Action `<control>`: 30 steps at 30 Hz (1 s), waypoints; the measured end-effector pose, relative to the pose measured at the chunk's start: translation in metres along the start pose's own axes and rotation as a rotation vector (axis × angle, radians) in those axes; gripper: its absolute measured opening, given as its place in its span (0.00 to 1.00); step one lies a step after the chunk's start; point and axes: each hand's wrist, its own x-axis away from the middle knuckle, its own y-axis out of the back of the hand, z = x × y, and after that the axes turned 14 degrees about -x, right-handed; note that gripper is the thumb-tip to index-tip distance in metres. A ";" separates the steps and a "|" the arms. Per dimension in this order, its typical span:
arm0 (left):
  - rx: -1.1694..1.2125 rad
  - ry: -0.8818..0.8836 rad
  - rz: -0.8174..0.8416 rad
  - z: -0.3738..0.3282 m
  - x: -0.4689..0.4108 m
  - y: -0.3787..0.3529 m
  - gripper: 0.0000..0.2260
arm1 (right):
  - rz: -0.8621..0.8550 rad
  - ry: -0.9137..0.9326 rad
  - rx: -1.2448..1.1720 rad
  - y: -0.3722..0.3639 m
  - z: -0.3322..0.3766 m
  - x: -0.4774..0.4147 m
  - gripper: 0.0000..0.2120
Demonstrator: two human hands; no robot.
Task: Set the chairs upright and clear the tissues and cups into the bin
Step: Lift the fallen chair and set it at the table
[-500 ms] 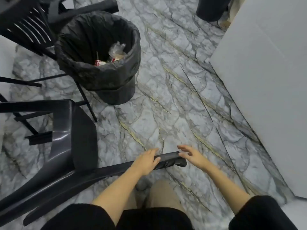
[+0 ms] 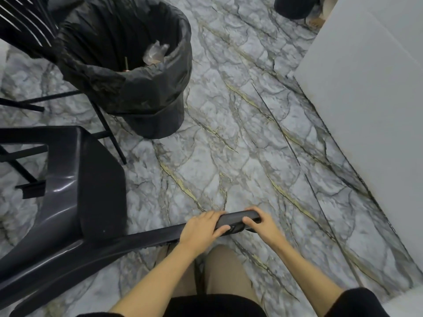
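Chair (image 2: 68,202), black plastic, tipped over on the marble floor (image 2: 240,138). Seat and body lie to the person's left; one long edge of it, likely the top of the backrest, runs from lower left up toward the right and ends right in front of the person.

Both hands are on that free end. Left hand (image 2: 201,229) is wrapped over the bar from above, fingers curled down its far side. Right hand (image 2: 261,223) sits just beside it at the very tip, fingers closed around the rounded end, thumb on the near side. The two hands are almost touching; neither is nearer in any useful sense, though the right has the extreme end.

Key relation: the bar's long axis points away to the left and down, so the chair's weight lies wholly left of the grip. Judged from this, lifting here would swing the chair up about the parts resting on the floor at left, with the hands at the long end of the lever.

Bin (image 2: 128,65), lined with a black bag, stands well beyond the chair, some rubbish already in it. Legs of another chair (image 2: 20,26) show at upper left. No tissues or cups visible on the floor. A pale panel (image 2: 366,110) fills the right side.
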 end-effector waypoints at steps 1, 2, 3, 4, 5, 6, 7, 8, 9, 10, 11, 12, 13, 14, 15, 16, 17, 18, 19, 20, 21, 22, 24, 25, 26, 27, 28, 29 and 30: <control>0.044 0.007 0.014 0.000 0.000 0.002 0.22 | -0.007 0.005 -0.013 -0.001 0.002 0.003 0.20; 0.091 0.019 0.021 0.000 0.002 0.004 0.21 | -0.023 0.013 -0.013 -0.002 0.004 0.005 0.20; 0.139 0.036 0.016 0.000 0.004 0.006 0.20 | -0.031 0.024 -0.010 -0.003 0.007 0.008 0.21; 0.170 0.050 0.000 0.000 0.008 0.009 0.20 | -0.036 0.039 -0.011 -0.005 0.011 0.012 0.22; 0.190 0.064 -0.026 -0.001 0.013 0.014 0.20 | -0.042 0.047 -0.006 -0.007 0.015 0.016 0.23; 0.203 0.081 -0.052 0.000 0.018 0.020 0.20 | -0.050 0.048 -0.004 -0.010 0.021 0.021 0.23; 0.214 0.098 -0.081 0.000 0.024 0.026 0.20 | -0.056 0.052 -0.003 -0.013 0.028 0.026 0.21; 0.221 0.116 -0.105 0.000 0.031 0.034 0.21 | -0.060 0.065 0.004 -0.015 0.037 0.031 0.17; 0.226 0.130 -0.137 0.000 0.038 0.044 0.24 | -0.063 0.088 0.010 -0.017 0.048 0.038 0.13; 0.237 0.138 -0.171 -0.001 0.045 0.055 0.28 | -0.065 0.119 0.006 -0.019 0.060 0.045 0.10; 0.261 0.143 -0.202 -0.003 0.053 0.068 0.31 | -0.070 0.147 0.001 -0.020 0.075 0.053 0.08; 0.288 0.145 -0.231 -0.006 0.060 0.081 0.32 | -0.075 0.168 -0.006 -0.019 0.090 0.061 0.06; 0.311 0.147 -0.257 -0.009 0.067 0.093 0.32 | -0.078 0.182 -0.007 -0.018 0.107 0.071 0.06; 0.330 0.149 -0.282 -0.012 0.073 0.106 0.31 | -0.079 0.204 -0.005 -0.017 0.125 0.081 0.06; 0.347 0.152 -0.306 -0.017 0.080 0.119 0.29 | -0.080 0.231 0.011 -0.014 0.144 0.092 0.08; 0.366 0.153 -0.331 -0.023 0.086 0.134 0.28 | -0.079 0.261 0.025 -0.010 0.162 0.103 0.09; 0.387 0.152 -0.354 -0.029 0.093 0.149 0.27 | -0.079 0.288 0.044 -0.006 0.179 0.114 0.09; 0.411 0.153 -0.373 -0.036 0.100 0.163 0.26 | -0.073 0.315 0.058 -0.002 0.197 0.126 0.08; 0.436 0.149 -0.392 -0.043 0.108 0.177 0.26 | -0.069 0.341 0.082 0.001 0.214 0.138 0.08; 0.459 0.142 -0.409 -0.049 0.115 0.191 0.26 | -0.063 0.369 0.105 0.004 0.230 0.151 0.08; 0.479 0.132 -0.423 -0.055 0.122 0.202 0.26 | -0.062 0.394 0.134 0.006 0.246 0.163 0.09; 0.502 0.123 -0.437 -0.061 0.129 0.213 0.25 | -0.064 0.416 0.154 0.008 0.261 0.176 0.09; 0.552 0.107 -0.473 -0.072 0.142 0.231 0.23 | -0.085 0.467 0.215 0.011 0.288 0.199 0.07; 0.575 0.096 -0.494 -0.077 0.148 0.239 0.22 | -0.094 0.490 0.253 0.013 0.299 0.210 0.09; 0.593 0.081 -0.515 -0.083 0.154 0.247 0.20 | -0.106 0.510 0.293 0.015 0.309 0.220 0.12; 0.608 0.065 -0.537 -0.088 0.160 0.254 0.19 | -0.121 0.529 0.331 0.015 0.317 0.229 0.13; 0.623 0.051 -0.563 -0.092 0.166 0.261 0.19 | -0.132 0.548 0.367 0.016 0.326 0.237 0.12; 0.640 0.038 -0.590 -0.096 0.171 0.266 0.18 | -0.144 0.567 0.401 0.015 0.333 0.245 0.11; 0.662 0.023 -0.612 -0.099 0.177 0.272 0.17 | -0.155 0.584 0.435 0.015 0.340 0.253 0.10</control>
